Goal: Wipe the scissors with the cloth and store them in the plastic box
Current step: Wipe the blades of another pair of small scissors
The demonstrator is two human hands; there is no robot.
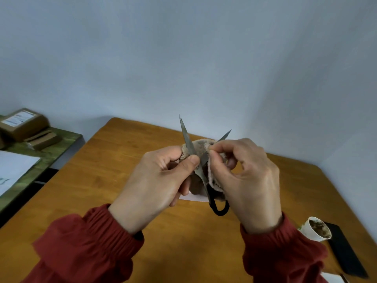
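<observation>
Scissors (201, 174) held mid-air over glossy wooden surface (102, 180), dull grey pointed blades spread in a V, black loop handle below. Left hand (155, 180) fingers pinch one blade; right hand (251, 176) fingers pinch fuzzy beige cloth (201, 145) round the other.

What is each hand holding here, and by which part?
Left hand pinches the scissors by one blade; right hand pinches the cloth against the other blade.

Grey-bladed scissors (187, 139) (black handle loop), beige cloth (201, 147), rust-red sleeves (87, 242), honey-brown wood-grain table (122, 160).
</observation>
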